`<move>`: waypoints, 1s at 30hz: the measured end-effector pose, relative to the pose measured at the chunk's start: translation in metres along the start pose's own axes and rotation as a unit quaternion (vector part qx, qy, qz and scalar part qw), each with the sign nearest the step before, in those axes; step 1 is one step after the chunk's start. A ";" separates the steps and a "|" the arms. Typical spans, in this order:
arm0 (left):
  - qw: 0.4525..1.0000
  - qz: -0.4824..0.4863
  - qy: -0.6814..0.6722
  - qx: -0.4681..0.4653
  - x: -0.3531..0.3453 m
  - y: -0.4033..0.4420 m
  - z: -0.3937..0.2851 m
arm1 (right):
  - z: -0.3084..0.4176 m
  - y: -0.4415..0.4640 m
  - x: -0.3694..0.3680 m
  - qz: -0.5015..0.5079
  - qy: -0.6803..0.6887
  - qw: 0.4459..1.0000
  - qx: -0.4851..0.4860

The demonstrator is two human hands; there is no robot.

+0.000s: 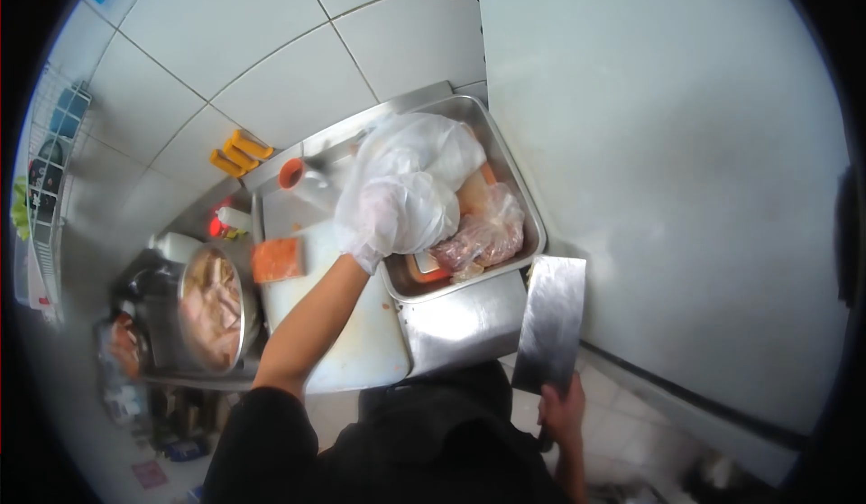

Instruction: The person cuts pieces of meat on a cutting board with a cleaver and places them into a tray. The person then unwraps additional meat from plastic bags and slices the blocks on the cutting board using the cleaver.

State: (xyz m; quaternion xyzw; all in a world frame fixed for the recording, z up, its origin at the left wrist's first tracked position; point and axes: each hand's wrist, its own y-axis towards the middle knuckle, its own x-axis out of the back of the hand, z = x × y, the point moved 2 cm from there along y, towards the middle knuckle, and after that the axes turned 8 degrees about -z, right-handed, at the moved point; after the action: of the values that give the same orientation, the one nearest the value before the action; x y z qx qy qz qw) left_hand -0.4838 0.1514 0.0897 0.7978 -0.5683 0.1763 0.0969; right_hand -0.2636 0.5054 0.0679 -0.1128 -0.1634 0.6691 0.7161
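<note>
My right hand (562, 411) is closed round the handle of a cleaver (552, 319). Its broad metal blade points up, beside the steel tray (538, 233). White plastic covers my left hand (392, 215) down to the wrist, over the near left part of the tray, against a white plastic bag (428, 138). The plastic hides its fingers, so I cannot tell whether they grip the bag. Close by in the tray lies a clear bag of reddish meat (487, 238). An orange-pink block (278, 260), perhaps fish, rests on the white cutting board (361, 346) left of my forearm.
A steel bowl (241, 323) of pale pieces stands at the left. A clear bottle with an orange end (291, 174) lies behind the board. Yellow handles (241, 152) show near the tiled wall (244, 44). A large pale panel (667, 161) bounds the right side.
</note>
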 end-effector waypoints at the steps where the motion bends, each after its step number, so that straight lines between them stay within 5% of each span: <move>1: 0.997 0.002 0.067 0.026 -0.002 -0.002 -0.014 | 0.000 0.001 0.000 0.003 0.004 1.000 0.000; 2: 0.992 0.005 0.103 0.067 -0.005 -0.005 -0.030 | 0.000 0.001 -0.001 0.006 0.009 1.000 -0.003; 3: 0.991 -0.007 -0.099 0.089 -0.016 0.021 0.019 | 0.000 0.003 -0.001 0.009 0.013 1.000 -0.003; 5: 0.841 -0.027 -0.524 0.133 -0.038 0.072 0.113 | -0.005 0.005 -0.001 0.018 0.021 1.000 -0.003; 8: 0.882 -0.117 -0.449 0.081 -0.039 0.045 0.012 | -0.006 0.005 -0.001 0.020 0.029 0.999 -0.015; 9: 0.882 -0.113 -0.450 0.082 -0.041 0.055 0.026 | -0.006 0.005 0.000 0.021 0.030 0.999 -0.027; 12: 0.829 -0.003 -0.555 0.069 -0.032 0.079 0.046 | -0.002 0.005 0.003 0.030 -0.010 0.999 -0.008; 14: 0.741 0.130 -0.645 0.132 -0.024 0.064 0.002 | 0.000 0.006 0.005 0.029 -0.019 0.999 -0.013; 17: 0.710 0.210 -0.667 0.077 -0.008 0.147 0.131 | 0.002 0.008 0.007 0.030 -0.018 0.999 -0.025; 18: 0.711 0.208 -0.668 0.077 -0.007 0.146 0.122 | 0.001 0.008 0.006 0.032 -0.007 0.999 -0.031; 20: 0.877 0.061 -0.459 0.131 0.007 0.135 0.105 | 0.000 0.010 0.002 0.030 -0.008 0.999 -0.035; 21: 0.765 0.248 -0.592 0.060 0.005 0.139 0.118 | -0.001 0.012 0.001 0.027 -0.009 0.999 -0.037; 23: 0.930 -0.067 -0.360 -0.025 -0.013 0.057 0.010 | -0.007 0.014 -0.002 0.029 0.015 0.998 -0.049; 24: 0.978 -0.008 -0.206 -0.004 -0.010 0.044 -0.031 | -0.009 0.018 -0.006 0.026 0.041 0.997 -0.064; 25: 0.998 0.041 -0.046 0.029 -0.004 0.036 -0.050 | -0.006 0.022 -0.010 0.062 0.032 0.996 -0.056; 26: 0.982 -0.145 0.087 -0.080 -0.014 0.040 -0.010 | 0.003 0.024 -0.012 0.054 -0.045 0.997 0.027; 27: 0.960 -0.221 0.103 -0.140 -0.015 0.033 -0.011 | 0.010 0.027 -0.013 0.048 -0.116 0.985 0.115; 28: 0.964 -0.171 -0.182 -0.096 -0.034 0.079 0.060 | 0.012 0.027 -0.018 0.088 -0.124 0.981 0.122; 30: 0.951 -0.290 0.065 -0.083 -0.024 0.065 0.036 | 0.011 0.029 -0.015 0.014 -0.055 0.997 0.045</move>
State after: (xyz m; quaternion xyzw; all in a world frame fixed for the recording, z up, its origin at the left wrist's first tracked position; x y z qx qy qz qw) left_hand -0.5454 0.1379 0.0445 0.9040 -0.3179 0.1448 0.2464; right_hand -0.2953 0.4918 0.0657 -0.0457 -0.1706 0.6911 0.7008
